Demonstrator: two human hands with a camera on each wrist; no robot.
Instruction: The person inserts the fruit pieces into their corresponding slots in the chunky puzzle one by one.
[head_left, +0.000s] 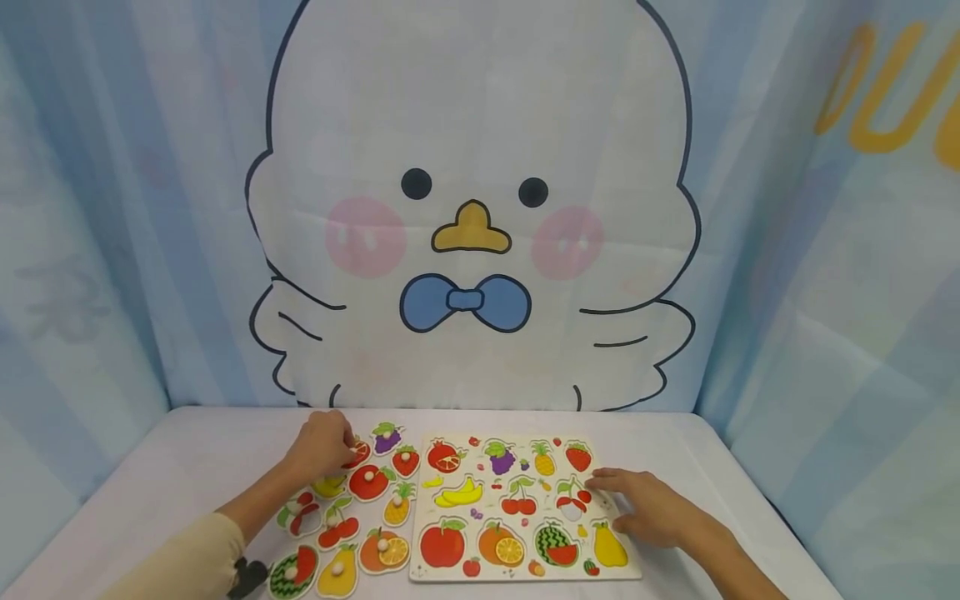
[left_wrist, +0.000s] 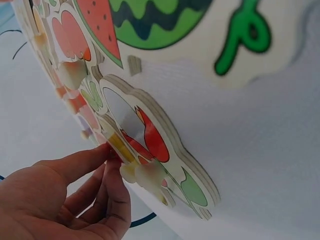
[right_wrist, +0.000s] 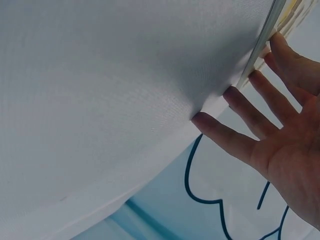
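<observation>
Pomegranate piece (head_left: 360, 452): lying at the left of the white table (head_left: 697, 467), near the far left corner of the puzzle board (head_left: 551, 573), with a grape piece (head_left: 387, 438) just beyond to the right and an apple piece (head_left: 369, 483) just nearer. Pinched at its left side by the left hand (head_left: 321, 448), thumb and forefinger together, other fingers curled; exact contact hidden in the left wrist view. Seen from that wrist but not from the head: layered edge of a red-and-green piece (left_wrist: 156, 139), on the near side of the fingers. Seen from the head alone: full layout, with apple, orange, watermelon and pear pictures along the board's near row, and a bird backdrop (head_left: 480, 108) behind. At the board's right edge, right hand (head_left: 651, 507), back upward. Visible only from the right wrist: palm side, fingers spread apart, fingertips around the board's edge, gripping nothing.
</observation>
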